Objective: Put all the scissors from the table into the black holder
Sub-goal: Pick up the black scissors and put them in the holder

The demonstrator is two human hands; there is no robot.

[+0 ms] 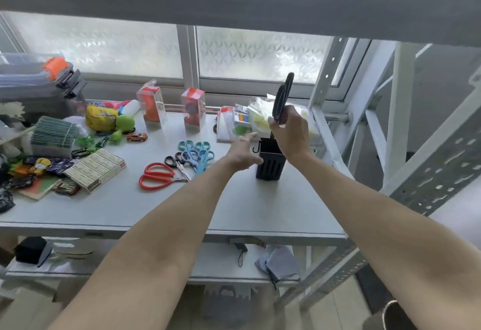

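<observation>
The black holder (pixel 269 164) stands on the grey table (pixel 234 207), right of centre. My right hand (pixel 290 134) grips black-handled scissors (pixel 283 96) upright over the holder, handles up, blades pointing down into its mouth. My left hand (pixel 244 152) rests against the holder's left side, fingers spread. To the left lie red-handled scissors (pixel 156 176), small black-handled scissors (pixel 177 163) and several blue-handled scissors (pixel 199 152) in a loose pile.
Boxes (pixel 95 169), toy cars, a green plush (pixel 123 125) and clear packaged items (pixel 153 105) crowd the table's left and back. A white packet (pixel 260 118) sits behind the holder. A perforated metal rack post (pixel 325 90) rises at the right. A lower shelf holds cloth.
</observation>
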